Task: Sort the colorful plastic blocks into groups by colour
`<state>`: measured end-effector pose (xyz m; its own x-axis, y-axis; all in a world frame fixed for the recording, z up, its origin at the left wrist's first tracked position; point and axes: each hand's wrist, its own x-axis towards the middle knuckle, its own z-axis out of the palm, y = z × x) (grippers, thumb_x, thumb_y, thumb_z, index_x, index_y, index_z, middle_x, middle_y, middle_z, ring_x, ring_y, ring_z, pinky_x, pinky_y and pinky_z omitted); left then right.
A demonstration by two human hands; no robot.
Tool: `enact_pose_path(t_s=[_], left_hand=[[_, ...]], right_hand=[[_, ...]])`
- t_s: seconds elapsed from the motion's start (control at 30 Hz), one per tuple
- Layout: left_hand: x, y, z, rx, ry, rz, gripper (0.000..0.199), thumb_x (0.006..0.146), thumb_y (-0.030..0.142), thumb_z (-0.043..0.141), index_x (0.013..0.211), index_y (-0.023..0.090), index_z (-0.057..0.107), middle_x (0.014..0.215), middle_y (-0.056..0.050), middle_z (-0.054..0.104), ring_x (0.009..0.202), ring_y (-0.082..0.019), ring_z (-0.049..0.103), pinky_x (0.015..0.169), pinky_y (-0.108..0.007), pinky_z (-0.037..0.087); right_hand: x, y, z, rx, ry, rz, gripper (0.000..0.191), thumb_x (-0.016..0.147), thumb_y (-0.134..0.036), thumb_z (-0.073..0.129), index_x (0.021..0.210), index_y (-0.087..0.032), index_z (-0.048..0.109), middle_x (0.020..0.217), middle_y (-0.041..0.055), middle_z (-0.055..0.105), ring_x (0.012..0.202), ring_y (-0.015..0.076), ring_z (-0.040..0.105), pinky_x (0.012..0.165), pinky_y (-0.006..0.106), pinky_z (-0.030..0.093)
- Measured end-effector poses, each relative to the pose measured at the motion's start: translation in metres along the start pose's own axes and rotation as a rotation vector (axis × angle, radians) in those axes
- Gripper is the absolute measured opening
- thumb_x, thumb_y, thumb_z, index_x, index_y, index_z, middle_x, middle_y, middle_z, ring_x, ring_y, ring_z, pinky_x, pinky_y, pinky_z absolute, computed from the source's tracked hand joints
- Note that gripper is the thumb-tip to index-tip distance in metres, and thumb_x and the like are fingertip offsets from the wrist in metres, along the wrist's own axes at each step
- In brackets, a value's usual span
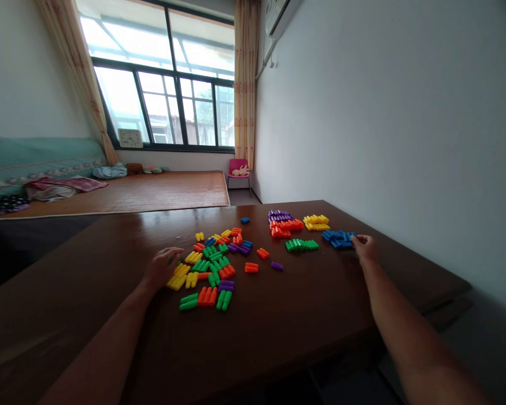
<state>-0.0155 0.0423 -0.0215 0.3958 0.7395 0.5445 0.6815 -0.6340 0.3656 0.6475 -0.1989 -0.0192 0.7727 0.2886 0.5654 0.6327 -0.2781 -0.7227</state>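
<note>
On the dark table lies a loose mix of green building blocks (pixel 214 256), yellow building blocks (pixel 179 274), orange building blocks (pixel 207 296) and purple ones (pixel 226 286). My left hand (pixel 162 265) rests at the left edge of this mix, fingers loosely stretched out beside the yellow blocks; a bit of green shows under it. Far to the right, my right hand (pixel 365 246) pinches the end of a blue building block (pixel 352 238) at the edge of a blue group (pixel 337 238). The fingertips partly cover that block.
Sorted groups stand near the blue one: purple (pixel 280 216), red-orange (pixel 285 226), yellow (pixel 316 223) and green (pixel 302 245). A lone blue block (pixel 245 220) lies farther back. The table (pixel 278 326) runs close along the white wall (pixel 383 140). Beyond are a bed (pixel 172 188) and a pink chair (pixel 238 167).
</note>
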Motion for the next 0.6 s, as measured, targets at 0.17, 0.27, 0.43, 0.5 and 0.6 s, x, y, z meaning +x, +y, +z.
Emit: enact_pose_path(t_s=[0.17,0.27,0.43,0.5,0.6], left_hand=[[-0.002,0.002,-0.001,0.005,-0.006,-0.02,0.036,0.085,0.039,0.039,0.099,0.023,0.068,0.104,-0.006,0.071,0.101,-0.023,0.062,0.095,-0.038,0.047],[-0.003,0.007,-0.002,0.01,-0.018,-0.033,0.035,0.085,0.036,0.039,0.099,0.022,0.068,0.104,-0.007,0.071,0.1,-0.022,0.062,0.094,-0.038,0.046],[-0.004,0.014,-0.003,0.004,-0.045,-0.032,0.035,0.086,0.033,0.039,0.1,0.021,0.068,0.103,-0.008,0.07,0.099,-0.023,0.062,0.093,-0.037,0.047],[-0.005,0.016,-0.003,0.0,-0.045,-0.033,0.034,0.086,0.032,0.039,0.099,0.021,0.069,0.103,-0.008,0.07,0.099,-0.022,0.062,0.092,-0.037,0.047],[-0.006,0.016,-0.001,0.003,-0.05,-0.041,0.033,0.086,0.031,0.04,0.099,0.021,0.069,0.103,-0.008,0.07,0.099,-0.022,0.061,0.092,-0.037,0.046]], right_hand=[[0.001,0.014,0.016,-0.196,-0.102,0.114,0.036,0.068,-0.052,0.06,0.071,-0.016,0.064,0.07,0.0113,0.066,0.066,0.025,0.06,0.069,0.041,0.048],[0.002,0.023,0.019,-0.246,-0.099,0.048,0.036,0.07,-0.05,0.056,0.073,-0.016,0.067,0.074,0.0127,0.066,0.069,0.0272,0.059,0.067,0.042,0.047],[-0.011,-0.007,0.016,-0.209,0.149,-0.168,0.04,0.083,-0.04,0.04,0.093,-0.011,0.067,0.089,0.0173,0.065,0.075,0.0256,0.058,0.076,0.043,0.046],[-0.026,-0.039,0.019,-0.144,0.094,-0.316,0.04,0.086,-0.037,0.037,0.102,-0.012,0.064,0.097,0.0163,0.064,0.076,0.0229,0.058,0.079,0.04,0.047],[-0.06,-0.098,0.034,-0.034,-0.178,-0.542,0.036,0.089,-0.038,0.039,0.107,-0.016,0.062,0.103,0.0137,0.064,0.082,0.0222,0.06,0.083,0.037,0.048]])
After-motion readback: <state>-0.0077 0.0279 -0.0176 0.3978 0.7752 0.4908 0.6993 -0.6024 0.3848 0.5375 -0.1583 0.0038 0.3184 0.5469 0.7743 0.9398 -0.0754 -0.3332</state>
